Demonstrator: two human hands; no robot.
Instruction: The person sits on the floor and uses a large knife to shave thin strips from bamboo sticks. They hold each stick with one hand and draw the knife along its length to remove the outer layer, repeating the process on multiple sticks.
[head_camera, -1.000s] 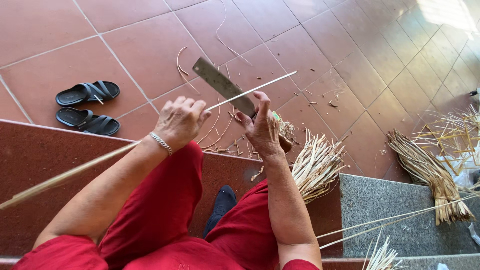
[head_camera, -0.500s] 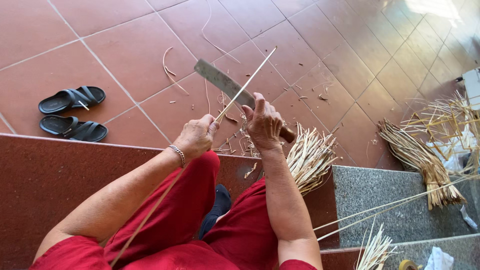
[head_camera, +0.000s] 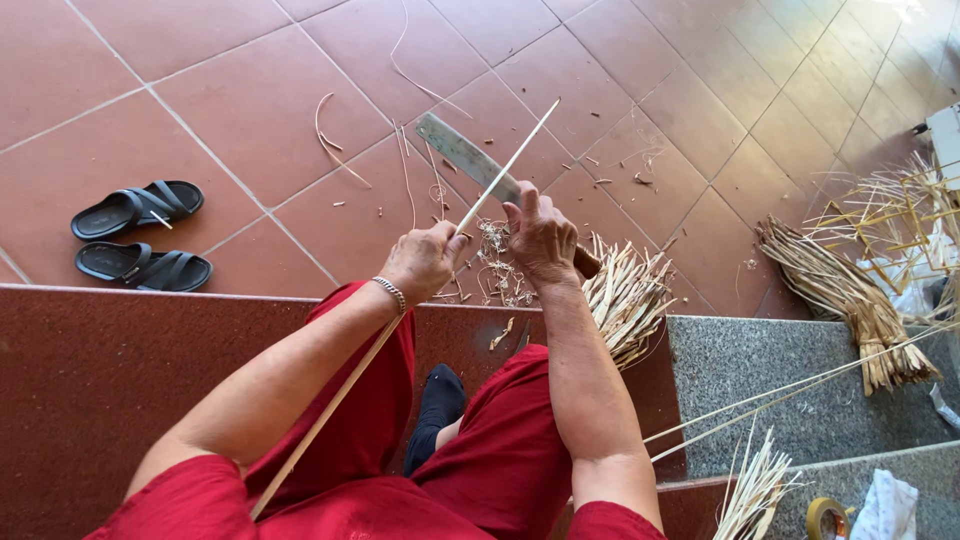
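Note:
My left hand (head_camera: 424, 262) grips a long thin bamboo strip (head_camera: 505, 170) that runs from above the knife down past my lap. My right hand (head_camera: 541, 235) holds a large flat-bladed knife (head_camera: 458, 150) by its wooden handle, the blade pointing away to the upper left. The strip crosses the blade right by my right thumb. Both hands sit close together over red trousers (head_camera: 380, 400). Pale shavings (head_camera: 500, 275) lie on the tiles below the hands.
A pair of black sandals (head_camera: 140, 235) rests on the red tile floor at left. Bundles of split bamboo (head_camera: 625, 295) and dried strips (head_camera: 850, 295) lie at right, long strips cross the grey stone step (head_camera: 740, 370), and a tape roll (head_camera: 826, 517) sits at bottom right.
The strip has swung from nearly level to steeply angled and slid through my left hand toward my lap. The hands have come closer together at the knife.

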